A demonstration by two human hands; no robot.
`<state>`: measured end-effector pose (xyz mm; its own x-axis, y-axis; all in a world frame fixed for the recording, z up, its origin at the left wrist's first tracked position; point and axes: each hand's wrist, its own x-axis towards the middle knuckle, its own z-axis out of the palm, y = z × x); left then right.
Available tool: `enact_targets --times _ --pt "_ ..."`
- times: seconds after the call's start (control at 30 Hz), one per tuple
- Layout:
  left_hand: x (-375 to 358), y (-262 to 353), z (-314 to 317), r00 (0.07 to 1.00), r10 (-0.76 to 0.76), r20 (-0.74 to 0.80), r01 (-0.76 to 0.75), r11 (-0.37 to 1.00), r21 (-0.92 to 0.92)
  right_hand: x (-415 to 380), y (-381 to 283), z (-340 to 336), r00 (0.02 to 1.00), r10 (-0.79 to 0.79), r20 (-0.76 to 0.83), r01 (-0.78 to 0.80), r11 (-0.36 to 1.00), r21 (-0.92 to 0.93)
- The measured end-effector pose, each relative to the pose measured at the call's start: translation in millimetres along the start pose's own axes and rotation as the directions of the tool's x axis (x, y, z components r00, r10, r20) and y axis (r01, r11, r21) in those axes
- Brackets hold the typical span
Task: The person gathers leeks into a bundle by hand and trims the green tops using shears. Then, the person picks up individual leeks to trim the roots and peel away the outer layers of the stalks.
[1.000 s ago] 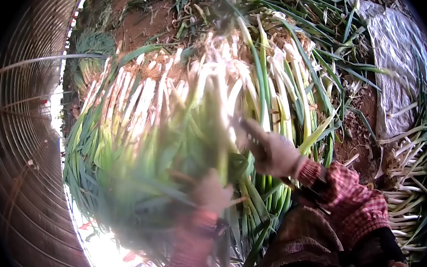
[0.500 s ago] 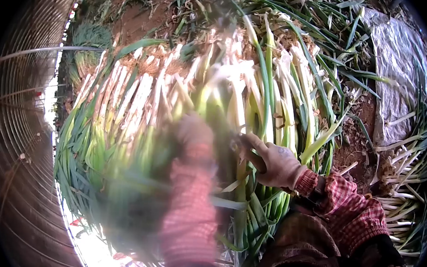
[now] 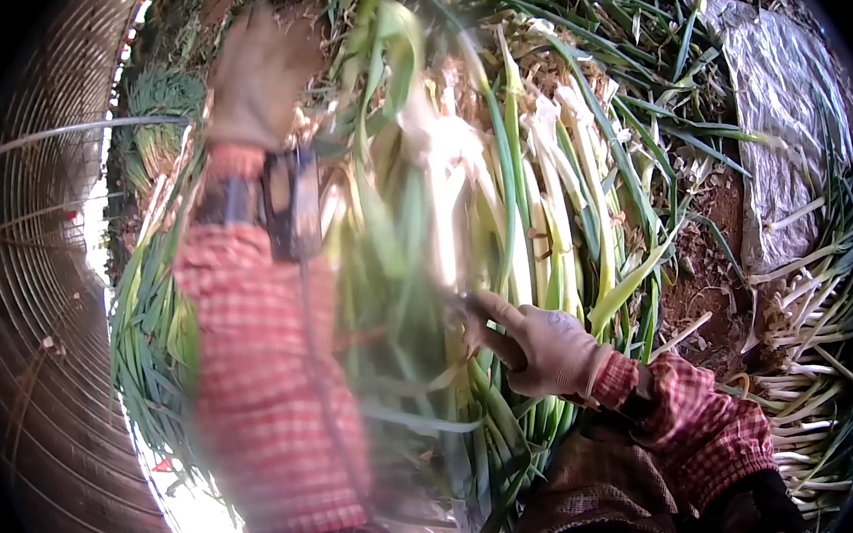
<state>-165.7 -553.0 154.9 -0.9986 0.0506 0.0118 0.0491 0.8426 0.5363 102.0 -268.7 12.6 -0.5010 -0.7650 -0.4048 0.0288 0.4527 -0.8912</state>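
Note:
My left hand [image 3: 261, 78], in a pale glove, is raised over the upper left of the pile; motion smears its fingers. Beside it, a blurred green leaf [image 3: 395, 59] curves above the stalks, apart from the hand. My right hand [image 3: 552, 349], also gloved, is closed at the middle of the pile, its thumb and fingers around a green onion [image 3: 446, 208] with a bright white stalk. A small dark shape shows at the fingertips, too blurred to name. More green onions [image 3: 565, 227] lie side by side just beyond this hand, roots away from me.
Cut leaves and soil [image 3: 701, 278] surround the pile. A silvery plastic sheet [image 3: 778, 124] lies at the upper right, with more green onions [image 3: 807, 397] below it. A ribbed curved wall [image 3: 36, 266] stands on the left. A dark device [image 3: 291, 201] is strapped to my left wrist.
My left hand has swung from the middle of the pile up and to the left. A loose leaf now shows in the upper middle. My right hand has stayed almost in place.

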Motion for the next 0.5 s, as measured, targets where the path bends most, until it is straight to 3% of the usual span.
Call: enact_targets --times 0.03,0.07,0.1,0.17,0.23,0.3,0.37,0.43,0.47,0.5 --pt "-23 4 12 0.870 -0.459 -0.181 0.288 0.770 -0.570 6 16 2 0.996 -0.010 -0.090 0.026 0.985 0.171" --pt "-51 -27 19 0.860 -0.473 -0.192 0.426 0.872 -0.242 10 31 3 0.973 0.022 -0.228 0.005 0.993 0.120" --pt "-78 -56 25 0.850 -0.487 -0.204 0.514 0.849 0.117 15 37 0 0.930 0.041 -0.364 -0.014 0.997 0.076" --pt "-139 -53 56 0.695 -0.612 -0.377 0.705 0.480 0.522 9 34 -6 0.863 0.000 -0.505 0.136 0.963 0.232" --pt "-175 -58 64 0.498 -0.844 -0.201 0.795 0.352 0.494 0 26 0 0.884 -0.163 -0.438 0.163 0.986 -0.038" --pt "-201 -97 68 0.674 -0.719 -0.170 0.631 0.441 0.638 -13 2 3 0.991 -0.090 -0.099 0.088 0.996 -0.025" --pt "-222 -98 62 0.731 -0.674 -0.107 0.581 0.533 0.615 -19 -12 16 0.997 -0.013 0.078 0.019 0.996 -0.088" --pt "-239 -99 53 0.814 -0.577 -0.068 0.473 0.590 0.654 -18 -17 27 0.995 -0.081 0.063 0.087 0.991 -0.101" --pt "-233 -67 35 0.725 -0.683 0.085 0.522 0.626 0.579 -15 -22 29 0.994 -0.098 0.054 0.103 0.990 -0.096" --pt "-239 -67 30 0.680 -0.724 0.113 0.586 0.630 0.509 -13 -27 31 0.992 -0.114 0.045 0.118 0.989 -0.091"
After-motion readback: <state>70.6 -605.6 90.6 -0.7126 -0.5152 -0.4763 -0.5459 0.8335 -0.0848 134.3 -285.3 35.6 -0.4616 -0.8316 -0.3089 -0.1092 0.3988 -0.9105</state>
